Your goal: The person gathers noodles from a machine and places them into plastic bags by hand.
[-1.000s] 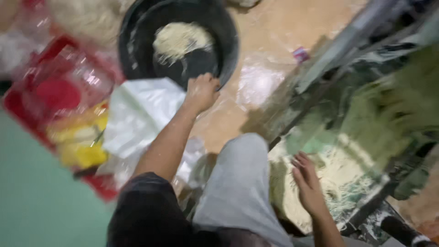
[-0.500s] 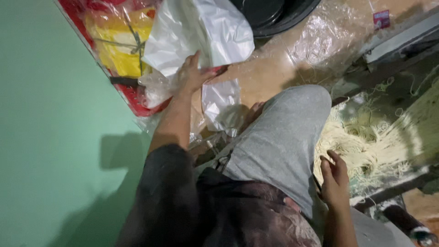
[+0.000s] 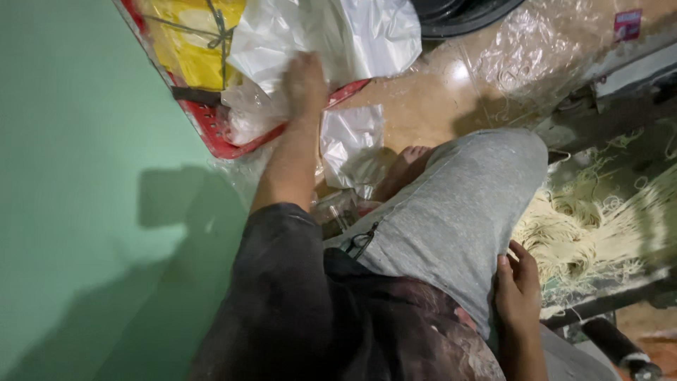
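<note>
Reaching in the head view: left hand (image 3: pixel 305 74) out over the white plastic bag (image 3: pixel 331 32) by the red basket (image 3: pixel 233 130), blurred, grasp not discernible. Right hand (image 3: pixel 518 289) flat and loose on the grey-trousered thigh (image 3: pixel 451 212), holding nothing, beside pale noodles (image 3: pixel 578 233). Bag-fetching step, seemingly; next likely needing a pinch on one sheet.

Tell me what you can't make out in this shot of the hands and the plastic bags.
Head view only:
- Left hand: motion-blurred, so its grip on the white plastic bags is unclear.
- Red basket: contents covered by bags; top cut off by the frame edge.
- Black tub: mostly cut off at the top.
- Right hand: rests on the grey-trousered knee; palm hidden.
</note>
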